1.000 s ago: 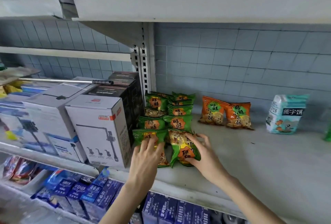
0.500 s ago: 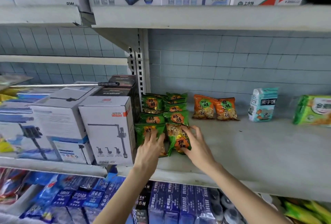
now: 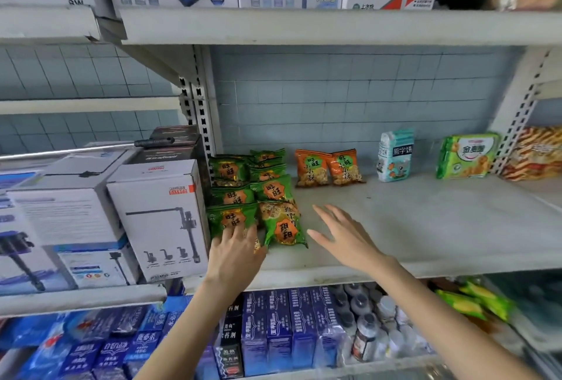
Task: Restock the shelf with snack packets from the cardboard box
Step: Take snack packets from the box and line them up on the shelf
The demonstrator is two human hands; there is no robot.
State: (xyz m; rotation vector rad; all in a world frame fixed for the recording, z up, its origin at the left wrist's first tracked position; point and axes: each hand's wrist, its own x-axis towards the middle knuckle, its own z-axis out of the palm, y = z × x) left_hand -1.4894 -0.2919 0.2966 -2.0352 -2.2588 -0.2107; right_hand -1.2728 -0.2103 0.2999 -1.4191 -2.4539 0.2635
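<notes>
The green snack packets lay in rows at the shelf's left end, beside a white box, the left hand resting straight fingers on the front packet, the right hand spread wide just beside them.

The green snack packets, at nine o'clock on the pale grey shelf, carry orange badges with black characters. The orange packets at their three o'clock show green badges. Further toward three o'clock are a pale blue-and-white packet and a green-and-yellow packet, before a light blue tiled wall with a grid pattern. At six o'clock are dark blue cartons.
</notes>
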